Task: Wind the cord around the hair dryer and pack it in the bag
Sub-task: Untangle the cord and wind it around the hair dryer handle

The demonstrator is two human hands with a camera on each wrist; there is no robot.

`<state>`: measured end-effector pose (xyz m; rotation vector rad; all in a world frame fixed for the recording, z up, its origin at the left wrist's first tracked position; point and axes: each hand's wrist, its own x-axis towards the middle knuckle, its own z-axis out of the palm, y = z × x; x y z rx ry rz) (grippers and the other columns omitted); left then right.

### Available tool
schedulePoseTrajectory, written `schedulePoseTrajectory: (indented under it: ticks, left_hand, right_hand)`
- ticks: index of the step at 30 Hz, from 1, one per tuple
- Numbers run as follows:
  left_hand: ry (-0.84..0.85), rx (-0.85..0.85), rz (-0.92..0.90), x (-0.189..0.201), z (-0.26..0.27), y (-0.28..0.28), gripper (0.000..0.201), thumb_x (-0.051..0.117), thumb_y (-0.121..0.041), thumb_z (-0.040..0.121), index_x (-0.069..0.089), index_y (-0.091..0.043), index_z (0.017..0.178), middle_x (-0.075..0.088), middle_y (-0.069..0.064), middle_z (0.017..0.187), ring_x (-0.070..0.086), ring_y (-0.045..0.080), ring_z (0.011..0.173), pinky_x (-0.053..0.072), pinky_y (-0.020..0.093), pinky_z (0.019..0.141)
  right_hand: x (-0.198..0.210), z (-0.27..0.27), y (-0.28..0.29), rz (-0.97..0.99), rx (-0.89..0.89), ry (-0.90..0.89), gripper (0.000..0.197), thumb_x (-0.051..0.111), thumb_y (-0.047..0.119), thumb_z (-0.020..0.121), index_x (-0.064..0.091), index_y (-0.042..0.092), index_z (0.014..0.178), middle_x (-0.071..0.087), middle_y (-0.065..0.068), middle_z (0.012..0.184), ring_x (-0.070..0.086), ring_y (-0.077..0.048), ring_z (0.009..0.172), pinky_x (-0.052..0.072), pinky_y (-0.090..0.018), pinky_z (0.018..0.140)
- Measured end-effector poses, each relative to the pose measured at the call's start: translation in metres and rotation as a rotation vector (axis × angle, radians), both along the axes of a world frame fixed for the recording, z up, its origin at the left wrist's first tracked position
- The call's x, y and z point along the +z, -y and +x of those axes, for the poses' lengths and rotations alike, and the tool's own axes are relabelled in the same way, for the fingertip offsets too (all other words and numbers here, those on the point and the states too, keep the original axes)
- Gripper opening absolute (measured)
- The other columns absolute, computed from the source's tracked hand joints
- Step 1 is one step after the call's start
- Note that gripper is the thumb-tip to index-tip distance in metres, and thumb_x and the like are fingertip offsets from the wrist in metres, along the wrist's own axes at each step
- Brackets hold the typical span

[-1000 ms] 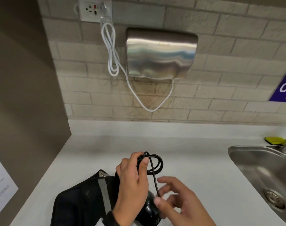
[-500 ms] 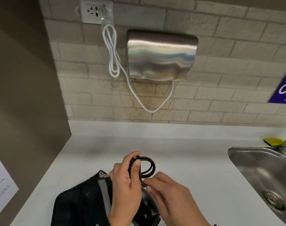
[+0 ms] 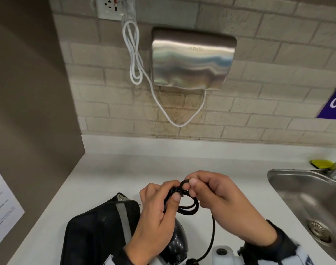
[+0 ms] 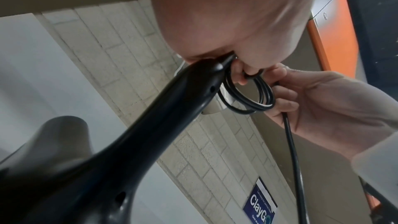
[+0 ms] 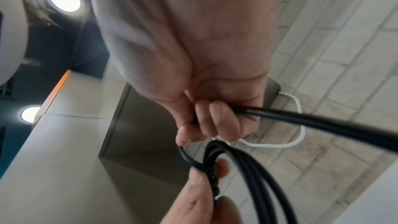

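Note:
A black hair dryer (image 3: 177, 240) (image 4: 133, 142) is held above the counter, handle up. My left hand (image 3: 159, 213) grips the handle top and pins coils of the black cord (image 3: 188, 204) (image 4: 254, 94) (image 5: 247, 164) under its thumb. My right hand (image 3: 216, 196) (image 4: 323, 108) (image 5: 206, 122) pinches the cord at the top of the coil. The loose cord (image 3: 213, 230) hangs down from it toward the plug at the bottom edge. A black bag (image 3: 98, 232) with a grey stripe lies on the counter left of the dryer.
A white counter (image 3: 125, 173) runs to a brick wall. A steel sink (image 3: 306, 203) lies at the right with a yellow sponge (image 3: 322, 163) behind it. A wall hand dryer (image 3: 192, 58) and its white cable (image 3: 134, 54) hang above. A brown partition (image 3: 29, 111) stands at the left.
My right hand has moved up from the dryer body to the top of the coil and now pinches the cord there. The coil holds more loops.

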<state>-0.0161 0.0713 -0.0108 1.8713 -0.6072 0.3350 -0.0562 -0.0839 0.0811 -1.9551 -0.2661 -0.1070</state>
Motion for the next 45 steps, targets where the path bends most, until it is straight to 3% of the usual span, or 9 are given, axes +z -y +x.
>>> schedulePoseTrajectory:
  ticks: [9, 13, 17, 22, 28, 33, 35, 39, 45]
  left_hand:
    - [0.016, 0.050, -0.037, 0.000, 0.000, 0.000, 0.032, 0.037, -0.080, 0.081, 0.050, -0.065, 0.107, 0.051, -0.017, 0.071, 0.039, -0.002, 0.098, 0.027, 0.000, 0.084]
    - [-0.029, 0.027, -0.060, 0.001, -0.003, 0.003, 0.023, 0.042, -0.067, 0.085, 0.052, -0.066, 0.106, 0.046, -0.010, 0.076, 0.038, -0.001, 0.099, 0.029, 0.001, 0.082]
    - [-0.065, 0.055, -0.100, 0.002, -0.001, 0.002, 0.023, 0.045, -0.065, 0.083, 0.055, -0.062, 0.103, 0.048, -0.009, 0.074, 0.041, 0.000, 0.097, 0.031, 0.001, 0.079]
    - [-0.104, 0.056, -0.138, 0.005, 0.000, -0.001, 0.023, 0.045, -0.071, 0.079, 0.054, -0.066, 0.099, 0.055, -0.019, 0.077, 0.043, 0.002, 0.095, 0.032, 0.002, 0.078]
    - [-0.120, 0.076, -0.139, 0.006, -0.002, 0.000, 0.027, 0.047, -0.071, 0.079, 0.060, -0.058, 0.099, 0.055, -0.009, 0.082, 0.045, 0.001, 0.099, 0.033, 0.001, 0.082]
    - [-0.214, 0.015, -0.148, 0.011, -0.004, 0.001, 0.028, 0.051, -0.068, 0.080, 0.063, -0.057, 0.102, 0.063, -0.007, 0.090, 0.053, 0.008, 0.106, 0.043, 0.015, 0.089]
    - [-0.269, -0.090, -0.225, 0.021, -0.002, 0.000, 0.021, 0.061, -0.054, 0.089, 0.071, -0.038, 0.098, 0.070, -0.007, 0.085, 0.064, 0.012, 0.095, 0.050, 0.022, 0.084]
    - [-0.432, -0.251, -0.369, 0.038, -0.005, -0.003, 0.020, 0.060, -0.022, 0.093, 0.072, -0.006, 0.088, 0.067, -0.015, 0.062, 0.061, -0.006, 0.062, 0.044, 0.005, 0.064]
    - [-0.505, -0.191, -0.458, 0.036, -0.006, -0.001, 0.020, 0.059, -0.025, 0.095, 0.076, -0.015, 0.090, 0.075, -0.005, 0.079, 0.068, 0.002, 0.075, 0.048, 0.011, 0.070]
  right_hand:
    - [-0.014, 0.013, -0.001, 0.300, -0.075, -0.126, 0.027, 0.048, 0.018, 0.099, 0.069, 0.008, 0.086, 0.050, 0.005, 0.068, 0.033, -0.005, 0.049, 0.034, -0.016, 0.048]
    - [-0.036, 0.020, -0.006, 0.235, -0.228, 0.035, 0.018, 0.055, 0.014, 0.096, 0.071, 0.019, 0.089, 0.064, 0.005, 0.071, 0.051, -0.006, 0.057, 0.043, -0.022, 0.056]
    - [-0.061, 0.019, -0.016, 0.192, -0.345, 0.238, 0.021, 0.058, 0.007, 0.094, 0.069, 0.025, 0.089, 0.071, -0.002, 0.083, 0.063, -0.029, 0.074, 0.051, -0.040, 0.068]
    - [-0.080, 0.005, -0.020, 0.307, -0.314, 0.236, 0.018, 0.061, 0.040, 0.086, 0.070, 0.027, 0.094, 0.069, -0.003, 0.079, 0.055, -0.021, 0.068, 0.046, -0.022, 0.062]
    - [-0.095, 0.010, -0.018, 0.381, -0.207, 0.188, 0.036, 0.076, 0.041, 0.078, 0.071, 0.011, 0.096, 0.068, -0.017, 0.091, 0.065, -0.041, 0.085, 0.052, -0.064, 0.079]
    - [-0.088, 0.013, -0.007, 0.433, -0.071, 0.104, 0.023, 0.070, 0.027, 0.084, 0.069, 0.004, 0.088, 0.069, -0.022, 0.087, 0.068, -0.038, 0.090, 0.054, -0.052, 0.088]
    - [-0.084, 0.013, -0.003, 0.429, -0.044, 0.069, 0.028, 0.074, 0.036, 0.081, 0.067, 0.009, 0.081, 0.065, -0.011, 0.078, 0.063, -0.026, 0.081, 0.052, -0.044, 0.085]
    - [-0.084, 0.013, 0.000, 0.360, -0.076, 0.131, 0.021, 0.084, 0.029, 0.067, 0.069, 0.018, 0.075, 0.066, -0.001, 0.071, 0.060, -0.016, 0.074, 0.050, -0.033, 0.077]
    - [-0.105, 0.010, -0.028, 0.212, -0.428, 0.538, 0.041, 0.081, 0.013, 0.075, 0.061, 0.041, 0.096, 0.073, 0.006, 0.091, 0.071, -0.017, 0.084, 0.054, -0.022, 0.079]
